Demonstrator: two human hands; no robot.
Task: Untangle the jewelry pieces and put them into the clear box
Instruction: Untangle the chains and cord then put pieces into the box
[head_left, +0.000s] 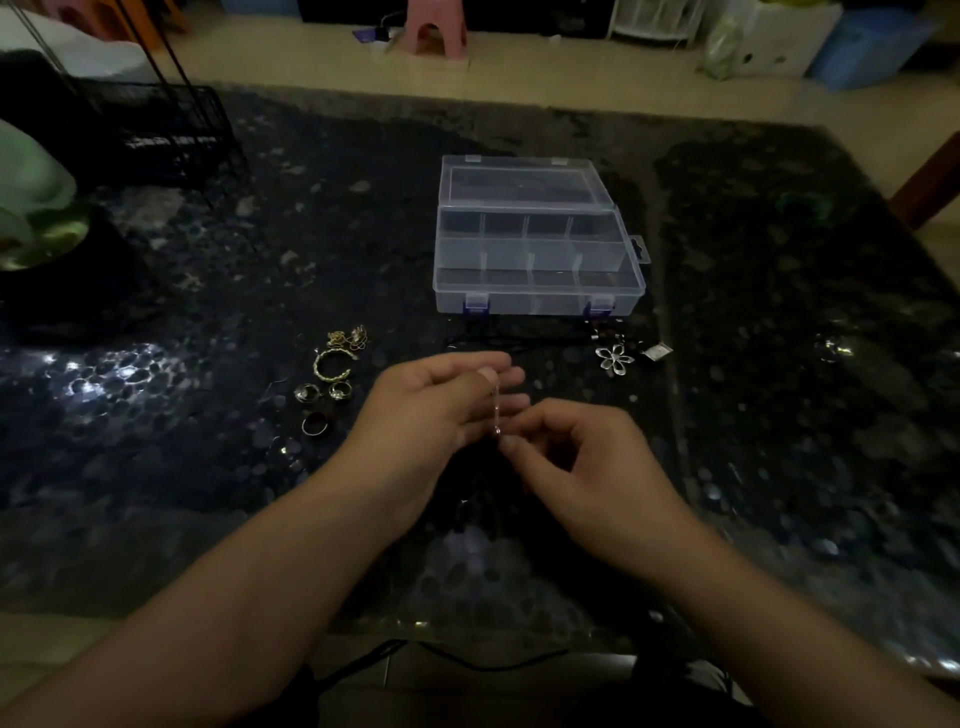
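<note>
A thin silver chain piece (497, 410) is stretched between my two hands above the dark table. My left hand (431, 405) pinches its upper end and my right hand (571, 457) pinches its lower end. The clear box (535, 299) stands open behind them, its compartments showing nothing inside. To the left lie a gold bangle (332, 364), a tangled gold chain (348, 338) and three rings (322, 402). A silver flower pendant (614, 358) on a black cord lies to the right, in front of the box.
A black wire basket (171, 130) stands at the back left. A pale green object on a dark stand (36, 208) sits at the left edge. The table's near edge (467, 631) runs under my forearms. A pink stool (436, 26) is on the floor beyond.
</note>
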